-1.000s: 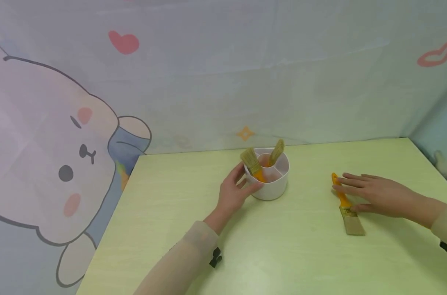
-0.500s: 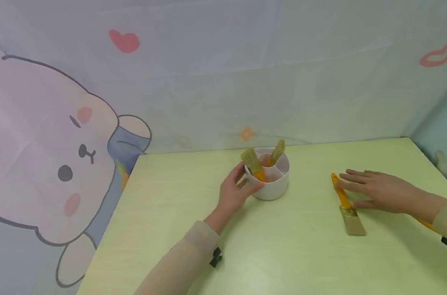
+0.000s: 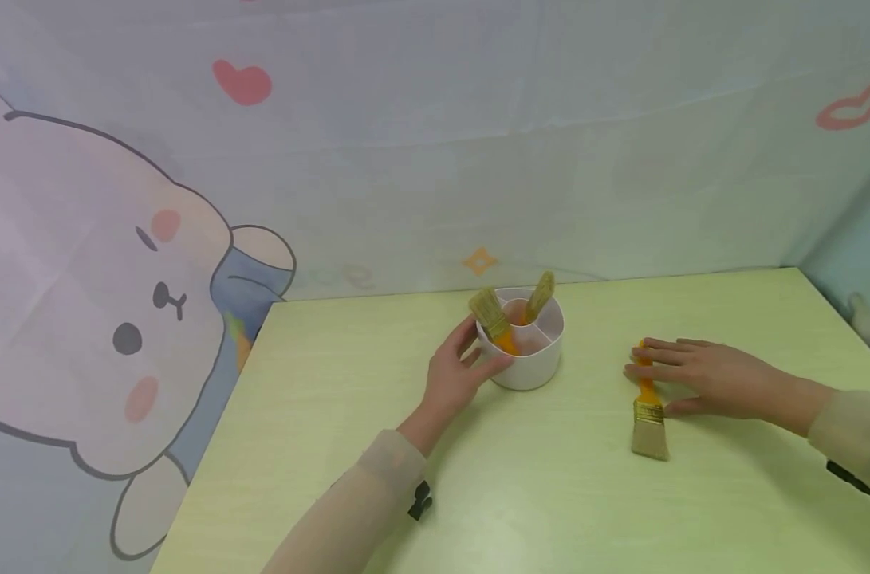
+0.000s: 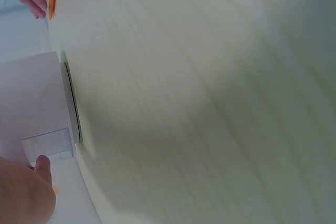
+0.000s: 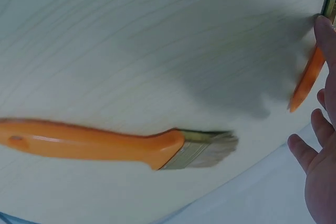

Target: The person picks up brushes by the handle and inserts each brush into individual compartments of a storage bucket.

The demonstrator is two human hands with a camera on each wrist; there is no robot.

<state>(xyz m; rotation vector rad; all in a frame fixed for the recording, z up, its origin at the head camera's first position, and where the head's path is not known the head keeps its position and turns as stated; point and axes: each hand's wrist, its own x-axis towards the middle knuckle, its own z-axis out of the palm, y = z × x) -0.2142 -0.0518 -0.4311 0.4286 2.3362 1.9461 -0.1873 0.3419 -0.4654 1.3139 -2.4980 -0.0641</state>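
Note:
A white round divided brush holder [image 3: 528, 371] stands on the table, two bristle brushes leaning in it with heads up: a wide paintbrush [image 3: 488, 312] at the left and another paintbrush [image 3: 540, 296] in the central cup. My left hand [image 3: 454, 375] grips the holder from the left, thumb on its front wall. To the right lies a flat paintbrush [image 3: 648, 426], orange handle away from me, bristles toward me. My right hand [image 3: 722, 379] lies over it, straight fingers across the handle and thumb beside the metal ferrule.
Another orange-handled paintbrush [image 5: 94, 142] lies on the table in the right wrist view; in the head view my right arm hides it. The pale green table [image 3: 549, 494] ends at a printed cloth backdrop [image 3: 406, 159] behind and at the sides.
My right hand has lifted slightly, then shifted left. The flat paintbrush under it has slid left and turned to lie straighter. My left hand and the holder have stayed put.

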